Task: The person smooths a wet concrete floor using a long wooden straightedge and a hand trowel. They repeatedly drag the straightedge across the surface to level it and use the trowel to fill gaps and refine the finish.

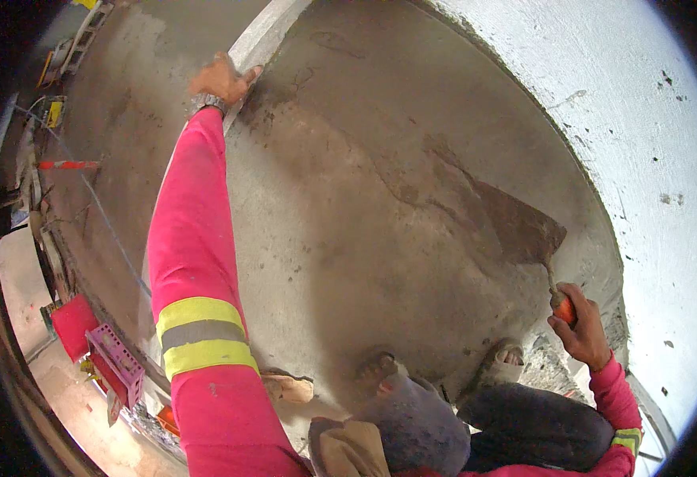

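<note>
My left hand [223,81], arm stretched far forward, is closed around a long pale straightedge bar [273,33] standing along the wet mortar. The bar runs on behind my pink sleeve. Low on the right, my right hand [584,332] grips the orange handle of a trowel [519,224]. Its broad pointed blade, smeared with mortar, lies flat on or just over the grey mortar surface [348,230]; I cannot tell which. A ragged ridge of mortar trails from the blade toward the upper left.
A white rough wall [642,159] curves along the right. My bent knees and feet are at the bottom, beside a broken tan piece [288,388]. At the left lie a pink perforated crate [116,362], a red bucket-like object [74,326] and a blue string [110,226].
</note>
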`<state>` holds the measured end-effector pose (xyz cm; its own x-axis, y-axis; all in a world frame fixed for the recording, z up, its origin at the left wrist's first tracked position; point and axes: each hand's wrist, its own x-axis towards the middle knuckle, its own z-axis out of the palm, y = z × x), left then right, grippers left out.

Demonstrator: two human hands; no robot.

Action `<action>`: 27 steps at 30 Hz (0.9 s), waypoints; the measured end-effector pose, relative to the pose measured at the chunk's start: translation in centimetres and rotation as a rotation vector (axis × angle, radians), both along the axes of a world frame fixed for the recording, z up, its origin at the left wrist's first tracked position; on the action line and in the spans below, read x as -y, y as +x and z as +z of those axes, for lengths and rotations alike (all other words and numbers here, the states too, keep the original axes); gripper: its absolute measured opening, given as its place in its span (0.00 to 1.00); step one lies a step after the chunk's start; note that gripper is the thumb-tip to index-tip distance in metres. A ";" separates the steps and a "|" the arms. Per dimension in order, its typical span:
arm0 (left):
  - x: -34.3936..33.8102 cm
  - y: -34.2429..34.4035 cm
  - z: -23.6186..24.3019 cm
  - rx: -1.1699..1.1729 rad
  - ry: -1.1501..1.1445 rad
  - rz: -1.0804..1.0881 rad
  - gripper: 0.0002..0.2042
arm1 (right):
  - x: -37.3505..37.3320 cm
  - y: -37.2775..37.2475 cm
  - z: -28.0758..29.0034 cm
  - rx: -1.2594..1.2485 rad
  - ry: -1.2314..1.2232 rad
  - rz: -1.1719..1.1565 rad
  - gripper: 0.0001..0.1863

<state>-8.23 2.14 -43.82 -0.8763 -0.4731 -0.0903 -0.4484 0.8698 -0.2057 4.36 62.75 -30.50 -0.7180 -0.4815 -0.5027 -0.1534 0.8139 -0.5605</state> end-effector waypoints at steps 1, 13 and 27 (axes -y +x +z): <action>0.0 0.1 -0.2 0.002 -0.004 -0.004 0.38 | -0.1 0.1 -0.1 0.008 -0.018 -0.004 0.22; -2.9 1.4 0.7 -0.006 0.060 -0.016 0.36 | -0.4 0.2 0.4 0.023 -0.035 -0.013 0.22; -6.8 3.0 0.4 -0.001 0.105 -0.092 0.42 | -1.3 0.9 1.2 -0.018 -0.065 0.030 0.24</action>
